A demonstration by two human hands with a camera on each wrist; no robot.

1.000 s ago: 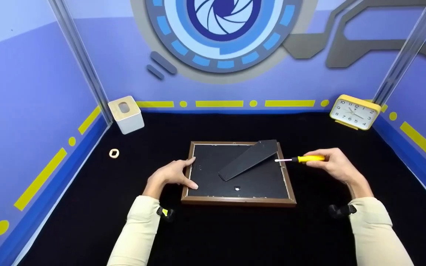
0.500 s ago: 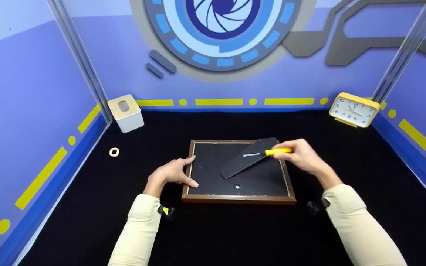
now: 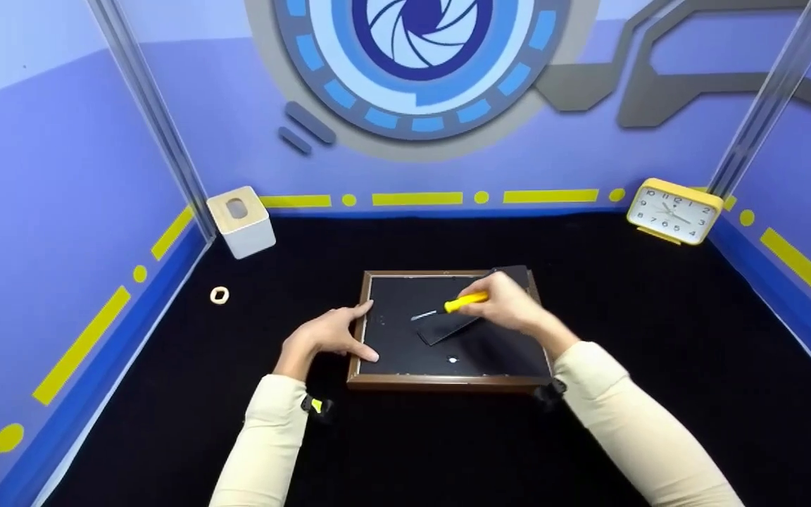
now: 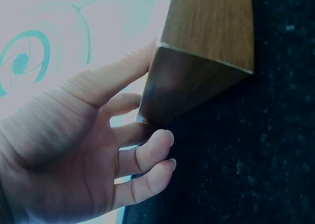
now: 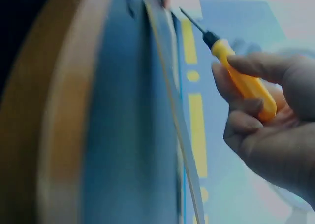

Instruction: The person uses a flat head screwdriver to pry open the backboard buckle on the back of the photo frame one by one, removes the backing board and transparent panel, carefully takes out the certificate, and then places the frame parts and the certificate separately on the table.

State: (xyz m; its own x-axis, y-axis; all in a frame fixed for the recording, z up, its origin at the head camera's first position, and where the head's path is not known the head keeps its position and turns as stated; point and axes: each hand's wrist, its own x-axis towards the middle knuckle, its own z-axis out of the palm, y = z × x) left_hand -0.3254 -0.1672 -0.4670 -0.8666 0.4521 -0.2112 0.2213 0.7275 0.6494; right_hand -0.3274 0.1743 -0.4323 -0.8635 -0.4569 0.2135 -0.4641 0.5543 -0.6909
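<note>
A brown wooden picture frame (image 3: 448,381) lies on its front, its black backing board (image 3: 405,303) facing up. The easel leg (image 3: 444,329) slants across the board, partly covered by my right hand (image 3: 511,303). That hand grips the yellow handle of a screwdriver (image 3: 465,302), seen also in the right wrist view as a screwdriver (image 5: 246,81) held between thumb and fingers. The screwdriver's tip points left over the board. My left hand (image 3: 328,332) holds the frame's left edge, thumb over the board. In the left wrist view, the thumb meets the wooden frame (image 4: 206,27) near a corner.
A white tissue box (image 3: 250,236) with a wooden lid stands at the back left. In front of it lies a small pale ring (image 3: 219,295). The yellow alarm clock (image 3: 674,211) stands at the back right. Patterned walls (image 3: 419,169) enclose the black tabletop (image 3: 405,451).
My right hand has carried the screwdriver leftward, from beside the frame's right edge to over the middle of the backing board. The left hand and the frame have stayed in place.
</note>
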